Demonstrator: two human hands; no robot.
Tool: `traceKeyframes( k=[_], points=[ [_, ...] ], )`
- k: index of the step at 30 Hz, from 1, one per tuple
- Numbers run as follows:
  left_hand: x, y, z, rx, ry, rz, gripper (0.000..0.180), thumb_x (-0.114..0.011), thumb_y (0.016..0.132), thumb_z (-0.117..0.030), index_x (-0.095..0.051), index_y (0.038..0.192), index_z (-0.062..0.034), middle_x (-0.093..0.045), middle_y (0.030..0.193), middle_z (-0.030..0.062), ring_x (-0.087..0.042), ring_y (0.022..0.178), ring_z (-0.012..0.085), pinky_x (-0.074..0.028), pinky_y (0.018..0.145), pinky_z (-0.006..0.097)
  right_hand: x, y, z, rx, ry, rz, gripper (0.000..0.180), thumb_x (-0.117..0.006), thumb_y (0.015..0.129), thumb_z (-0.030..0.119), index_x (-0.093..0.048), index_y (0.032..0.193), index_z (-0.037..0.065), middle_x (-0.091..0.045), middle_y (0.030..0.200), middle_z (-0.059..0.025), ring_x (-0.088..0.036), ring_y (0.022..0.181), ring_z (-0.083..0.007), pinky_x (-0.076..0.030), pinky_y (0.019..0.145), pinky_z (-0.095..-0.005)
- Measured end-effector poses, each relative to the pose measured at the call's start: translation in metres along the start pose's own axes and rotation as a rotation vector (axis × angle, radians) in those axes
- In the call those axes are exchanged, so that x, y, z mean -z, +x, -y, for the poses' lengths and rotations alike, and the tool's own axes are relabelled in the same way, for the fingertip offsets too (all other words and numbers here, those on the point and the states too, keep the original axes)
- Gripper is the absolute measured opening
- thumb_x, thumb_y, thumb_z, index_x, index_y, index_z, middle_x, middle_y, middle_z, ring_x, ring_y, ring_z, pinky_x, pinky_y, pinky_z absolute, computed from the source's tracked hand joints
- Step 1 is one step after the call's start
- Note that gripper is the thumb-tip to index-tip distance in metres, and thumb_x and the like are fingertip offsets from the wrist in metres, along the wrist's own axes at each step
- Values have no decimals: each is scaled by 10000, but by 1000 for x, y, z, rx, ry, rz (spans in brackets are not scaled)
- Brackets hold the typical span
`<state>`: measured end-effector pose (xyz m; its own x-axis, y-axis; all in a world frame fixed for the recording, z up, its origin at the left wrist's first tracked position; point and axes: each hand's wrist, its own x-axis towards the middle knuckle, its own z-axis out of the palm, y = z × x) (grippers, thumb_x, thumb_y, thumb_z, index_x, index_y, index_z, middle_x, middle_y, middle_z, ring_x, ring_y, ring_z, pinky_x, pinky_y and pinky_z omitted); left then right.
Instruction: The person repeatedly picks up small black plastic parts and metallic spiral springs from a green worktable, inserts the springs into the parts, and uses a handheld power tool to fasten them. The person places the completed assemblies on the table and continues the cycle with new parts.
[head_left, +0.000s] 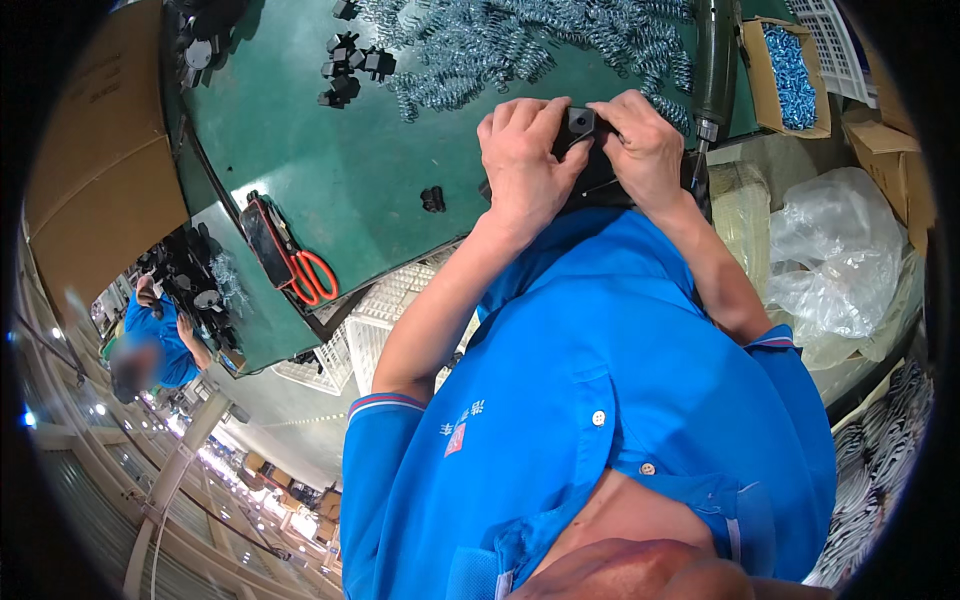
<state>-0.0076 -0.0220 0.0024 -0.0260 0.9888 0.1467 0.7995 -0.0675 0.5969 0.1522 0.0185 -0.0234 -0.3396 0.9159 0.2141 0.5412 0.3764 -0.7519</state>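
Both hands are close together at the near edge of the green tabletop. Between them is a small black square plastic piece [580, 122] with a round hole in its face. My left hand [525, 155] closes on it from the left, with thumb and forefinger against its side. From the right, my right hand [645, 145] pinches at its upper corner with thumb and forefinger. Below the fingers lies a larger black part [598, 185], mostly hidden by my hands and shirt. Just beyond my hands spreads a large heap of metal coil springs [480, 50].
Small black blocks [345, 68] and a black clip-like part [433, 199] lie on the table [330, 150]. Orange-handled scissors [315, 278] rest beside a phone [265, 235]. At right are a cylindrical power screwdriver [712, 80] and a carton of blue screws [790, 75]. A co-worker [160, 335] is far left.
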Motion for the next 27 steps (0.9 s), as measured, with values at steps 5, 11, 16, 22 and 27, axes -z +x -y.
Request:
traceKeyframes(
  k=[5,11,16,22,27],
  points=[
    [5,6,2,35,-33,154,415,-746,753,-260,-670,1114,-71,-620,931,66,-562,930,278,-398,828,402,-3,-3,-9,16,5,2,274,-617,731,-33,-702,964,83,-616,835,-71,-641,742,-290,-504,614,-372],
    [7,18,-9,11,129,246,390,-740,754,-254,-666,1081,-56,-605,938,70,-569,946,279,-411,822,409,-4,-3,-10,-7,-1,12,290,-627,735,-22,-691,997,83,-616,834,-72,-640,752,-294,-511,621,-374],
    [3,21,-18,-143,369,263,395,-735,755,-249,-662,1083,-42,-612,988,74,-572,988,282,-427,829,427,39,7,0,-9,-35,27,281,-702,786,94,-672,1065,84,-649,827,-75,-643,680,-253,-512,607,-360],
    [17,35,-8,-71,219,420,405,-697,812,-321,-658,1105,-45,-603,984,95,-568,1021,294,-414,834,429,98,47,-34,-329,-589,16,565,-735,842,200,-517,1339,45,-678,809,-51,-642,687,-122,-496,607,-264],
    [11,26,-7,-188,269,329,414,-716,788,-312,-659,1101,-46,-591,973,84,-566,974,273,-396,803,412,93,68,-19,-441,-475,-65,837,-759,738,206,-299,1411,16,-604,1126,-273,-619,1001,-420,-505,852,-460]
  ],
)
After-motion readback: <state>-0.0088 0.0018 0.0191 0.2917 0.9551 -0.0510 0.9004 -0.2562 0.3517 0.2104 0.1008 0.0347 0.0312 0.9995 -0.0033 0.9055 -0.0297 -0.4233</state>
